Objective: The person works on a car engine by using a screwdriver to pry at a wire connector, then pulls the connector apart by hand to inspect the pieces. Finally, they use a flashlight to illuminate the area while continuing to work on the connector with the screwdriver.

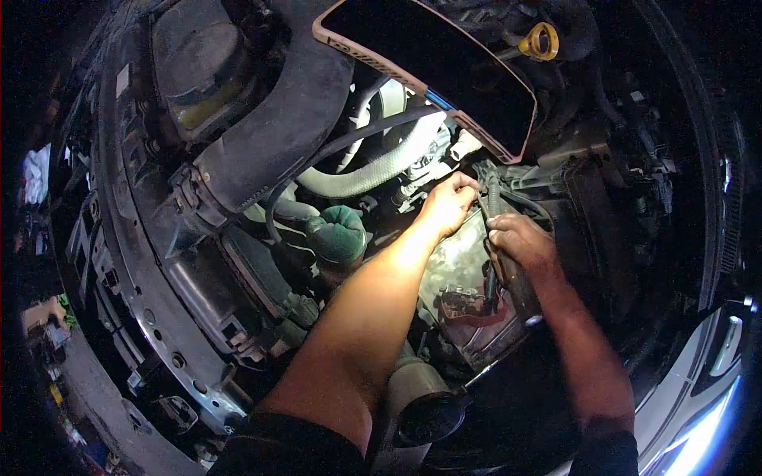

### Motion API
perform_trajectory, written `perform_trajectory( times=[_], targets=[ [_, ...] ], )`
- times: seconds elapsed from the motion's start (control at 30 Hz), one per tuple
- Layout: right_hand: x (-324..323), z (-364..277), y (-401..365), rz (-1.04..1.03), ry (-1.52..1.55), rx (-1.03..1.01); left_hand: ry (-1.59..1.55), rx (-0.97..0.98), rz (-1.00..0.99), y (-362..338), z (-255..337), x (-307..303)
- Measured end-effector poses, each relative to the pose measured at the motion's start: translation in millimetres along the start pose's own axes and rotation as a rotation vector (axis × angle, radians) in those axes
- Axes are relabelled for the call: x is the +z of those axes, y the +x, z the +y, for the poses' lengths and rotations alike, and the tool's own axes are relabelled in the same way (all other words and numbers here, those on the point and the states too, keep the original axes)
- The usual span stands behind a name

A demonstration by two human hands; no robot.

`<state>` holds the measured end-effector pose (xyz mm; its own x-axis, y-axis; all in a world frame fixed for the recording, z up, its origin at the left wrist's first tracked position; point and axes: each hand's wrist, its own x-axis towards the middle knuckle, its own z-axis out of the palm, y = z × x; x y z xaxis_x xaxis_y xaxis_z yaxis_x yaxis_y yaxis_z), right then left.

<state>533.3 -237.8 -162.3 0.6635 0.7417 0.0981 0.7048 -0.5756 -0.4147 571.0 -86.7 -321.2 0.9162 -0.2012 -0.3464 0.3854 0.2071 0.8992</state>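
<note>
My left hand (448,208) reaches in brightly lit, with thumb and fingers pinched together near a black plastic connector area. What sits in that pinch is hidden. My right hand (522,244) has its fingers curled against a dark corrugated wiring loom (494,195), at the loom's right side. Below both hands lies a pale, dirty battery-like box (452,274), with a reddish piece (476,316) near its lower end. A smartphone (436,67) in a pinkish case rests above the hands, its screen dark.
A thick black air duct (278,119) curves across the upper left. Beside it runs a pale hose (349,178). A green rounded cap or cover (336,236) stands left of my left forearm. A yellow ring-shaped handle (542,41) shows beyond the phone. A dark round cup-like part (431,416) is below.
</note>
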Motion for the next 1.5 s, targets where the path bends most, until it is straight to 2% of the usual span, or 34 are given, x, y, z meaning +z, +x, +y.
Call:
perform_trajectory(
  times=[0.13, 0.17, 0.27, 0.37, 0.5, 0.6, 0.7, 1.0, 1.07, 1.27, 1.5],
  targets=[
    [-3, -3, 2, 0.036, 0.13, 0.054, 0.053, -0.011, 0.029, -10, 15, -2],
    [-1, -5, 4, 0.158, 0.088, -0.007, 0.064, -0.008, 0.035, -11, 17, -2],
    [-3, -5, 7, 0.256, 0.069, -0.027, 0.021, 0.019, 0.075, -9, 13, 1],
    [-2, -8, 8, 0.286, 0.098, 0.051, -0.05, 0.021, 0.044, -3, 3, 1],
    [-2, -5, 6, 0.302, 0.111, 0.099, 0.006, -0.002, 0.023, -8, 13, 2],
    [0, -2, 5, 0.31, 0.107, 0.105, -0.219, -0.089, -0.009, -4, 12, 2],
    [-1, -1, 6, 0.316, 0.113, 0.133, -0.294, -0.054, -0.032, 0, 4, 2],
    [-8, -14, 15, 0.318, 0.04, 0.412, -0.059, 0.005, -0.003, -8, 12, 2],
    [-6, -16, 15, 0.322, 0.074, 0.466, -0.122, 0.015, -0.021, -6, 10, 2],
    [3, -13, 11, 0.316, 0.053, 0.475, -0.276, -0.019, -0.064, 9, -10, 2],
    [2, -13, 11, 0.349, 0.071, 0.45, -0.295, -0.021, -0.042, 6, -6, 3]
  ],
)
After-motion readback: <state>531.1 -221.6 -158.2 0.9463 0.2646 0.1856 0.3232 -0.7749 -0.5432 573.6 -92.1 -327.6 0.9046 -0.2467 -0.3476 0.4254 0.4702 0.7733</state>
